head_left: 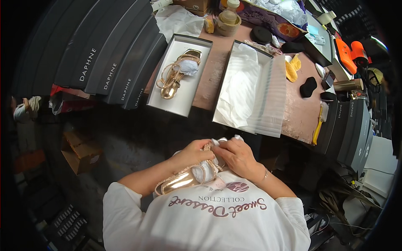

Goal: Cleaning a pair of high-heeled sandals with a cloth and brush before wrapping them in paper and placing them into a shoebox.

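Note:
Close to my chest, my left hand is wrapped round the upper end of a gold strappy sandal. Its shiny insole faces up and the toe end points to the lower left. White stuffing sits under its straps. My right hand is closed at the strap end, fingers pinching a bit of white cloth or tissue against the sandal. The fingers partly hide that spot. On the table, a matching gold sandal lies in an open shoebox, also with white stuffing in its straps.
A second open box holds white tissue paper, with translucent wrap over its right side. Dark shoeboxes are stacked at left and right. A yellow-handled brush, yellow cloth and lidded jar lie about the table.

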Available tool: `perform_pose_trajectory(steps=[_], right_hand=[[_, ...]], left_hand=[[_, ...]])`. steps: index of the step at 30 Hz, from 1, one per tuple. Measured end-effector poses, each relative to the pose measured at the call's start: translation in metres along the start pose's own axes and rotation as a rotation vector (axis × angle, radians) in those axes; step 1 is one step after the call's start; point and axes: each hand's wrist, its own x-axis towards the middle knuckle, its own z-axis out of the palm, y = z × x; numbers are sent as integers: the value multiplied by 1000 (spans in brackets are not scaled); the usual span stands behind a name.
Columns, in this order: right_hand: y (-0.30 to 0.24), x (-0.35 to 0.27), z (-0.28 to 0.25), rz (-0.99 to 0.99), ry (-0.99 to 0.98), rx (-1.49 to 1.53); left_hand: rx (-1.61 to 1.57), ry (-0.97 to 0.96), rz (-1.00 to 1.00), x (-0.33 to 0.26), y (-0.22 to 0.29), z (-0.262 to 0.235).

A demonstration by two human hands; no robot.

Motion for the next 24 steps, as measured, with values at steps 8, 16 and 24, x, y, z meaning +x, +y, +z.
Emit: perform_pose_trajectory(steps=[8,16,24], right_hand=[[7,13,3,30,-19,-17],[4,-6,-5,56,29,-57],[-6,-23,-4,106,121,-31]], left_hand=[[24,-39,3,1,0,0],[4,-32,22,-2,13,12],[29,-2,80,-6,14,10]])
